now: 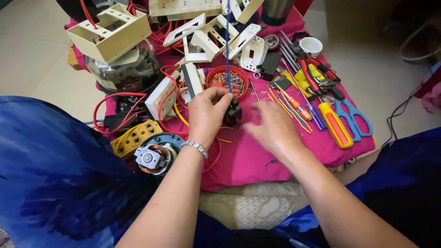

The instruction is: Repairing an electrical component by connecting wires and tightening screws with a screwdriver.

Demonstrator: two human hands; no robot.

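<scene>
My left hand (206, 112) pinches a thin blue wire (227, 41) that runs straight up from my fingertips, and it also holds a small black electrical part (233, 113) against the pink cloth (257, 151). My right hand (273, 126) is blurred, hovering with fingers spread just right of the black part and holding nothing. A silver bracelet (195, 147) sits on my left wrist. Right behind my left hand is a round red dish (216, 73) of small screws.
Screwdrivers (335, 124), red-handled pliers (310, 76) and blue scissors (353, 117) lie at the right. White socket frames (206, 39), a cream box (110, 32), red wires (165, 98), a yellow socket strip (135, 137) and a small motor (154, 156) crowd the left and back.
</scene>
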